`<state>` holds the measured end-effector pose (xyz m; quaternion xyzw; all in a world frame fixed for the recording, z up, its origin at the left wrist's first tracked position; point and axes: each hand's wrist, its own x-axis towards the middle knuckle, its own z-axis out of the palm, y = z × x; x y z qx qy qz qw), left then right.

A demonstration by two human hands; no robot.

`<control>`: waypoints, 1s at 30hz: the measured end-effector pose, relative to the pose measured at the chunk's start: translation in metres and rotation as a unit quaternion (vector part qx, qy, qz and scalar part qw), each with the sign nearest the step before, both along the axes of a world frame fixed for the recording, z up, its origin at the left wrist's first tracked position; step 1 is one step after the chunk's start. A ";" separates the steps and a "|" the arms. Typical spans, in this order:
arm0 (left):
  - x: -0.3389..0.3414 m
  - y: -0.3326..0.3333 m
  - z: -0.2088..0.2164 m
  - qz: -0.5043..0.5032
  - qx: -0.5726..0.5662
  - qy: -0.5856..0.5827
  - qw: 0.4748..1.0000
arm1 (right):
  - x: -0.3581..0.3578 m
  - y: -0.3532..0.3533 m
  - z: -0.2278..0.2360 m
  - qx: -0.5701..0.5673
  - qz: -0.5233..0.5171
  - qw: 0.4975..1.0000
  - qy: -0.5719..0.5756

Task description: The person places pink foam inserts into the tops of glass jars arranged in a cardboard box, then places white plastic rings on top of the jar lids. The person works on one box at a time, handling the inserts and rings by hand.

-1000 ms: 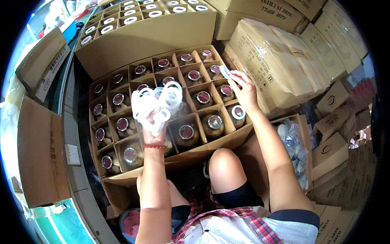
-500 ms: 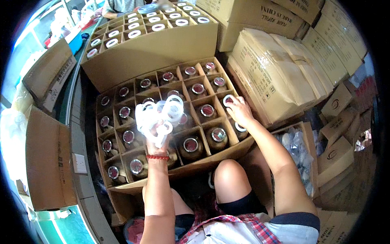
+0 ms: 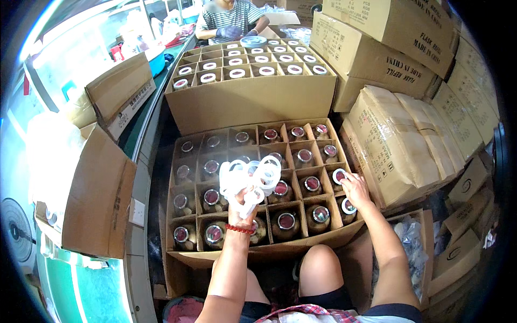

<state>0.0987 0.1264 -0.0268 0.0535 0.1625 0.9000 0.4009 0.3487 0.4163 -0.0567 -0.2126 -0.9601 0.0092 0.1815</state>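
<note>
My left hand (image 3: 241, 214) is raised over an open divided carton (image 3: 226, 260), closed round a bunch of white plastic rings (image 3: 267, 174). Glass flasks (image 3: 285, 224) with silvery rims and reddish mouths stand upright in the carton's cells. At the right-hand column, my right hand (image 3: 356, 190) has its fingers closed at the edge of a white ring (image 3: 339, 175), which sits round a flask's mouth. One cell nearer me, another white ring (image 3: 349, 205) surrounds the mouth of the front corner flask. The bunch and my left hand hide some flasks behind them.
Behind stands another divided carton (image 3: 250, 102) with white-ringed flasks and a round blue-grey lid-like item (image 3: 253, 41) on top. Beyond it is a co-worker in a striped shirt (image 3: 229, 21). Stacked cartons (image 3: 404, 145) line the right; a box of plastic-wrapped things (image 3: 409, 242) lies nearer.
The whole view has shifted, so the cartons appear lower and further right, and more of the co-worker shows. Both hands keep about the same places over the carton, the right still at the same ring.
</note>
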 end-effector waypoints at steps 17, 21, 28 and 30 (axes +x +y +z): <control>-0.022 0.015 -0.013 0.008 0.067 -0.079 0.995 | -0.017 0.016 0.004 0.006 0.027 0.993 -0.114; -0.026 0.016 0.001 0.042 0.041 -0.083 0.995 | -0.011 0.022 0.009 -0.098 0.006 0.995 -0.014; -0.023 0.011 0.006 0.011 0.066 -0.015 0.998 | -0.023 -0.003 0.024 0.003 -0.033 0.993 -0.111; -0.023 0.018 0.003 0.045 0.030 -0.037 0.998 | -0.052 -0.031 0.051 0.035 0.015 0.999 -0.020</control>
